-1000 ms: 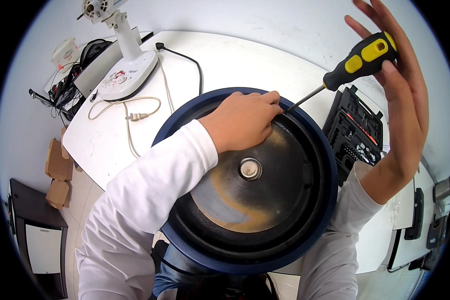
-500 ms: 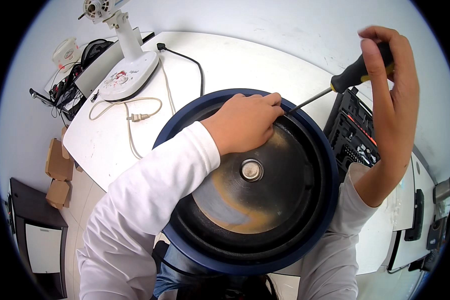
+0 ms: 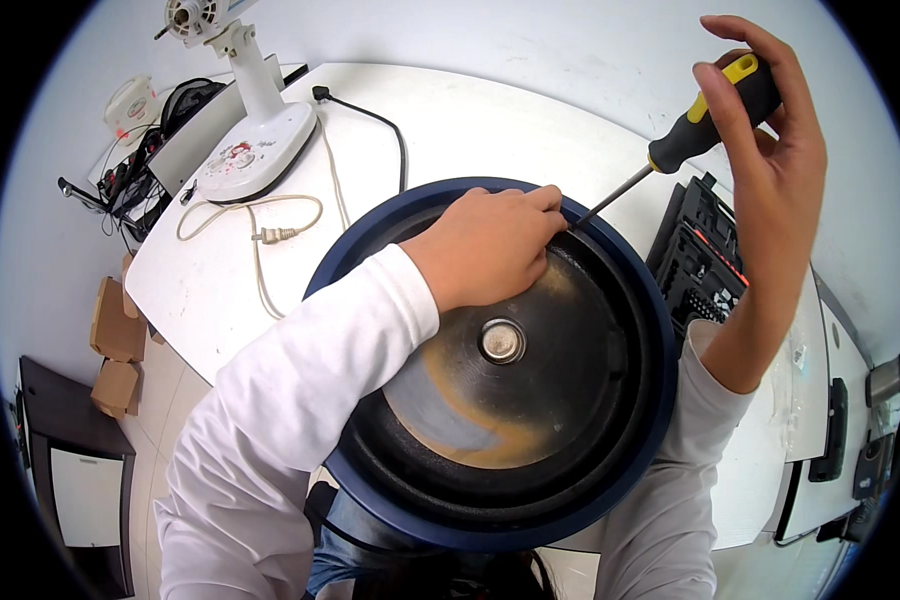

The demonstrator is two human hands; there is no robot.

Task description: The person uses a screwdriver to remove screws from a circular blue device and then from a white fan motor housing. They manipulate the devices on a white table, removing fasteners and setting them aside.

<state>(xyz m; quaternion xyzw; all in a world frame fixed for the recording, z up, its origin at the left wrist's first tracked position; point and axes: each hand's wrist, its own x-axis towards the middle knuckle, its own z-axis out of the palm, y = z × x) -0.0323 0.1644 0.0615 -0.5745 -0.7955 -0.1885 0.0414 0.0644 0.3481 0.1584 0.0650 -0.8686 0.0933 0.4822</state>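
A round, dark blue-rimmed electric pan (image 3: 480, 535) with a stained metal heating plate (image 3: 580, 400) and a silver centre button (image 3: 502, 341) is in front of me. My left hand (image 3: 495, 245) lies across its far inner rim, fingers closed near the screwdriver's tip; whatever they pinch there is hidden. In my right hand (image 3: 775, 130) is a black and yellow screwdriver (image 3: 705, 128), held by its handle between thumb and fingers. Its shaft slants down to the left, with the tip at the pan's inner edge beside my left fingertips.
On the white table (image 3: 450, 120), a black tool case (image 3: 705, 260) lies open at the right. A white fan stand (image 3: 260, 150) stands far left, with a beige plug cord (image 3: 275, 235). A black plug cable (image 3: 380, 112) runs behind the pan. Cardboard boxes (image 3: 118, 320) are at the left.
My right hand has shifted slightly up and left, its fingers loosened and the screwdriver handle turned so its yellow part shows. The left hand and pan hold their place.
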